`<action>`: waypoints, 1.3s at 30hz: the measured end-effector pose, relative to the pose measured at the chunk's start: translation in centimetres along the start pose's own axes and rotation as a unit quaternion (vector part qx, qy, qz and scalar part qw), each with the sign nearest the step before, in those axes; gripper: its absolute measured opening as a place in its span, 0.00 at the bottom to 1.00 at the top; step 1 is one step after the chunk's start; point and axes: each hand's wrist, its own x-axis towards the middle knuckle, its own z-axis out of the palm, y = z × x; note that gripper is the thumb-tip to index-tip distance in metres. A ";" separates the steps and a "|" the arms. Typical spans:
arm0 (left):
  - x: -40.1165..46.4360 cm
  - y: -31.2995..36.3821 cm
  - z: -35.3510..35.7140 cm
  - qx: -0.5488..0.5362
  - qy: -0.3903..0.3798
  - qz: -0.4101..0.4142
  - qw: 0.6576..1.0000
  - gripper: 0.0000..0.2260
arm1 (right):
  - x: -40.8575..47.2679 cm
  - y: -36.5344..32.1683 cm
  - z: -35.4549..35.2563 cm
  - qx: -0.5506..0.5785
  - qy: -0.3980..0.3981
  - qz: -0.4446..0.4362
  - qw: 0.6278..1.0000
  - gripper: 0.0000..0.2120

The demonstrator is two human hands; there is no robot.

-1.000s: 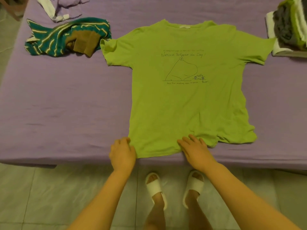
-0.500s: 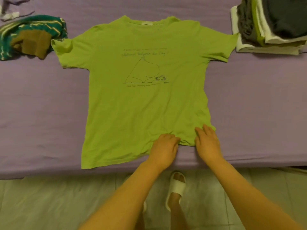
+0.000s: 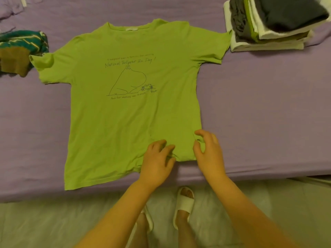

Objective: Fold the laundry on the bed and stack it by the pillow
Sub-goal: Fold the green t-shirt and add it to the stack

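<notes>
A lime green T-shirt [image 3: 129, 113] with a line drawing and handwriting on its chest lies flat, front up, on the purple bed [image 3: 259, 113]. Both hands rest on its lower right hem. My left hand [image 3: 157, 161] pinches a small bunch of the hem fabric. My right hand [image 3: 208, 153] sits at the hem's right corner with curled fingers nipping the cloth. A stack of folded laundry [image 3: 268, 24] in white, grey, green and dark cloth stands at the far right, just beyond the shirt's right sleeve.
A crumpled teal striped garment with a brown patch [image 3: 19, 51] lies at the far left beside the left sleeve. Pale purple cloth [image 3: 12, 8] shows at the top left corner. The bed's near edge runs above a tiled floor [image 3: 53, 226], where my feet stand in white slippers.
My left hand slid right along the hem from the lower left corner to beside my right hand. Both hands went from flat to pinching the cloth, and the ragged right hem now lies straighter.
</notes>
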 end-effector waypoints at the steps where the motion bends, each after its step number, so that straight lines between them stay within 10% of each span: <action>1: 0.2 0.8 -0.2 -0.014 0.011 0.013 1.000 0.17 | -0.1 -0.1 -0.2 0.008 -0.004 0.006 1.000 0.15; 15: -0.8 1.2 1.6 0.030 -0.075 -0.036 0.996 0.18 | -3.9 2.9 -1.6 0.153 0.003 0.174 0.973 0.13; 23: -0.3 4.2 2.7 0.131 -0.081 0.153 0.976 0.27 | -3.2 3.3 -0.8 0.265 0.093 0.290 0.915 0.15; 32: 8.5 3.8 -0.8 -0.012 -0.038 -0.022 0.999 0.07 | 1.5 3.2 -3.5 0.282 -0.139 0.306 0.899 0.19; 39: 4.8 5.6 3.0 -0.028 -0.093 0.063 0.993 0.23 | 4.0 3.0 -4.0 0.546 -0.106 0.378 0.740 0.31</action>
